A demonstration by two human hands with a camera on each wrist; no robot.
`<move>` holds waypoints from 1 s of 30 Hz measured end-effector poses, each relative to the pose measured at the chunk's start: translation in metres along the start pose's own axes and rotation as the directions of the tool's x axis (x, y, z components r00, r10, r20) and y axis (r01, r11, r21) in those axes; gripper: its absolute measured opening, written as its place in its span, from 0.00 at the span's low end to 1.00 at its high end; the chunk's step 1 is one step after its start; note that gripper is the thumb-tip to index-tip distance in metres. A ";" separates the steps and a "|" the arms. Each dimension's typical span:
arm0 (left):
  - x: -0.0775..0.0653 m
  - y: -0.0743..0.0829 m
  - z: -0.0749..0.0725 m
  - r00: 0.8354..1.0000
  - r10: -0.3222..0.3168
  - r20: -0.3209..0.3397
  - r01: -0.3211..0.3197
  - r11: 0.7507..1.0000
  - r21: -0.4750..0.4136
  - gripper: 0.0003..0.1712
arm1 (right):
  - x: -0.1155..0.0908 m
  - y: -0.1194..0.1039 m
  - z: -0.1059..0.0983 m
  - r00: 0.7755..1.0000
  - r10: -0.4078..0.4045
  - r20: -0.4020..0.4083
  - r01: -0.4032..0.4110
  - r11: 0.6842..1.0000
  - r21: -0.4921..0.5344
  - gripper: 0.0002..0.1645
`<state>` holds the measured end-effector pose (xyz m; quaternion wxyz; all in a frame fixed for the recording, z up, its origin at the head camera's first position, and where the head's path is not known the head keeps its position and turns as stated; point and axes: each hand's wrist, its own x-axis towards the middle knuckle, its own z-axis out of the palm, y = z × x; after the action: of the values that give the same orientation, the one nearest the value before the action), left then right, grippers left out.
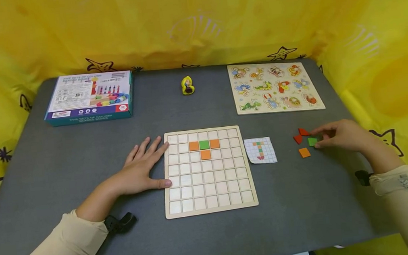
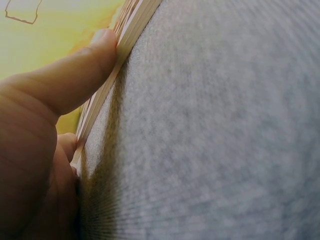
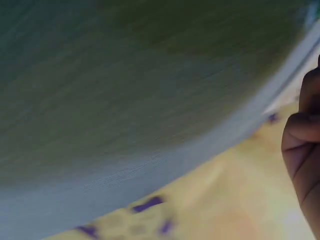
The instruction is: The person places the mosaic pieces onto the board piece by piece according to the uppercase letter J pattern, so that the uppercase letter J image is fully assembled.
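Behind spread left fingers, box reads "FIVE SETS"; whether right fingers pinch, unclear.

Curtained-off tabletop play spot; home, classroom or studio, can't tell from here. Yellow starfish-print sheeting hangs behind and on both sides of a grey table; on it, boxed toy set, insect picture board, wooden gridded board.
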<state>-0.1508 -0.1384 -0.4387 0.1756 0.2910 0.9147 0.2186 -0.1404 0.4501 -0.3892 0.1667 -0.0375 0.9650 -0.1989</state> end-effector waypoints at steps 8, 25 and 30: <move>-0.004 -0.001 -0.001 1.000 -0.021 0.008 0.021 1.000 0.000 0.64 | -0.007 0.028 0.002 1.000 0.015 0.001 -0.015 0.994 0.106 0.31; -0.002 0.000 -0.001 0.999 -0.027 0.025 0.026 1.000 0.009 0.64 | -0.001 0.013 0.006 0.997 -0.062 -0.043 0.065 0.995 0.071 0.22; 0.002 0.002 -0.003 0.999 -0.018 0.034 0.018 1.000 0.017 0.65 | -0.006 0.011 0.005 0.999 -0.027 -0.036 0.030 0.997 0.069 0.24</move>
<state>-0.1525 -0.1365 -0.4357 0.1906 0.2879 0.9160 0.2045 -0.1329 0.4597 -0.3957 0.1481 -0.0419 0.9597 -0.2351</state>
